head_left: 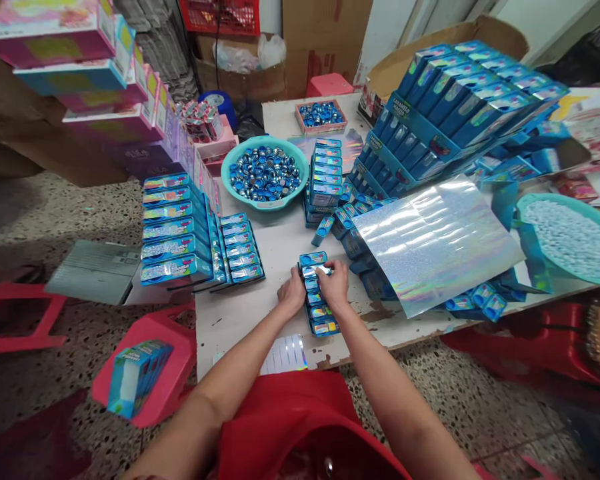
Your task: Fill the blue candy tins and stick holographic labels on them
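A row of small blue candy boxes [317, 312] with shiny holographic strips on top stands in a narrow tray on the table before me. Curled against the row's left side is my left hand [293, 291], closed at its edge near the far end. My right hand [335, 283] reaches over from the right, with thumb and fingers pinched at a box [314, 272] second from the far end. My hands partly cover the middle boxes. Just beyond them, a single blue box [323, 231] leans on the table.
Stacked blue box trays [179, 230] stand left, with a taller stack [430, 113] back right. A turquoise basin [265, 203] holds blue and silver caps. A holographic sheet [440, 240] covers boxes at right. A basin of white pieces [570, 233] sits at far right. A red stool [180, 360] stands left.
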